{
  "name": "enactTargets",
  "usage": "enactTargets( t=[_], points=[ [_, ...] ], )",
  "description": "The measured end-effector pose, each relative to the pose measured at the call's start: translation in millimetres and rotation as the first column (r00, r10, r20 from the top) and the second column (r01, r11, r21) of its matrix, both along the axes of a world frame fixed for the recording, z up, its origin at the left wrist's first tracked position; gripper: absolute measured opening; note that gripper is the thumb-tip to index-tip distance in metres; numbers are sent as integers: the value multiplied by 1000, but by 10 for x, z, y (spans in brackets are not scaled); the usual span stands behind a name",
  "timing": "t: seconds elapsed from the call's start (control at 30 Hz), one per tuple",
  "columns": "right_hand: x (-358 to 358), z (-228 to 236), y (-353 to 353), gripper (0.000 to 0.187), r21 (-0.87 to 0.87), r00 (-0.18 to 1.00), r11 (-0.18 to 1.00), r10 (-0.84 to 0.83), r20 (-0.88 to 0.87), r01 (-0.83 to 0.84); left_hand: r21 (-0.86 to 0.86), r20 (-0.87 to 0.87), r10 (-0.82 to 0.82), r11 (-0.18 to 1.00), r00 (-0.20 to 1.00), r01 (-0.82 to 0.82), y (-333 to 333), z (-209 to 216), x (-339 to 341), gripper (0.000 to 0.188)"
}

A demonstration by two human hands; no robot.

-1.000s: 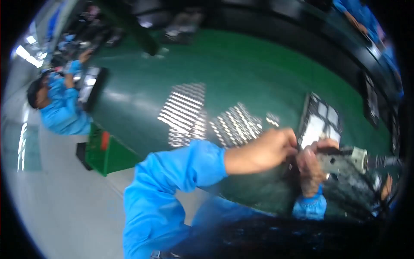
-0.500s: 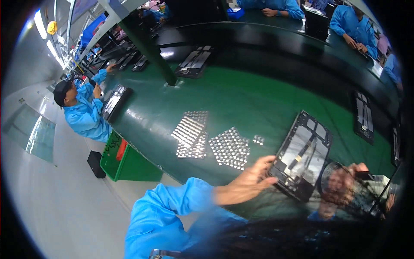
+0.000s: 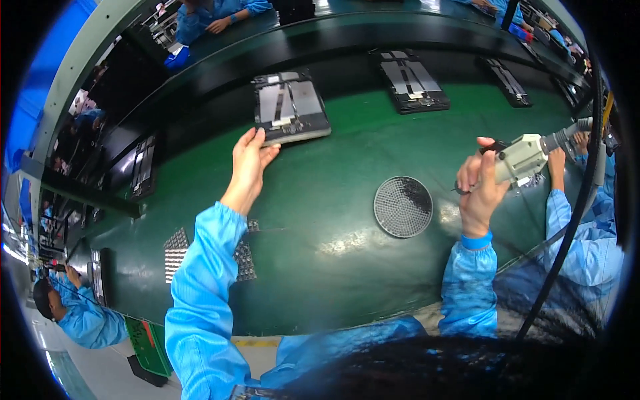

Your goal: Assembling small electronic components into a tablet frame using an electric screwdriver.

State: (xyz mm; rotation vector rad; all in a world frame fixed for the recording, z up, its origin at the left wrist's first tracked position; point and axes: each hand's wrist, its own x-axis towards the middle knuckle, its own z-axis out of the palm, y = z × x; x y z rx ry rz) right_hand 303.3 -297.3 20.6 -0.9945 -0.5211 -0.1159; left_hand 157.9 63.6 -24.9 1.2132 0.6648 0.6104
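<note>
My left hand (image 3: 247, 165) is closed on the near left corner of an opened tablet (image 3: 308, 105), thumb on its edge and fingers lower down. The tablet's inner side faces up, with grey battery panels and dark cables showing. It is at the far side of the green table, by the black strip. In my right hand (image 3: 481, 197) is a beige electric screwdriver (image 3: 523, 159), held sideways above the table with its thin bit pointing left. Between my hands lies a round grid dish (image 3: 393, 217) with a heap of tiny dark pieces, probably screws.
More opened tablets (image 3: 417, 83) lie along the black strip (image 3: 347, 43). Sheets of small silvery pieces (image 3: 245, 263) are partly behind my left sleeve. A co-worker (image 3: 577, 220) is close on the right, another (image 3: 87, 313) at the far left by a green bin (image 3: 150, 347). A dark cable (image 3: 567, 233) hangs at right.
The view has swung to the right. My left hand has carried the tablet away from me toward the black strip. My right hand with the screwdriver now shows plainly.
</note>
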Motion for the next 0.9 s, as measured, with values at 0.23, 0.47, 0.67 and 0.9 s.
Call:
enactTargets(
  t=[0.23, 0.47, 0.67, 0.9],
  points=[
    [-35, 62, -35, 30, -86, 998, 996, -41, -42, 37, 49, -184, -117, 991, 976, 127, 50, -23, 455, 66],
    [11, -26, -17, 32, -78, 998, 996, -49, -39, 46, 988, -153, 276, 63, 949, 141, -699, 60, 1118, 64],
    [21, -138, 33, 31, 34, 991, 994, 108, -82, -105, 957, -256, 41, 154, 966, 247, -1374, -356, 2129, 64],
    [-30, -289, 87, 26, 16, 906, 923, 382, -185, -386, 881, 62, -48, 472, 997, -32, -1427, -454, 2517, 51]
  ],
)
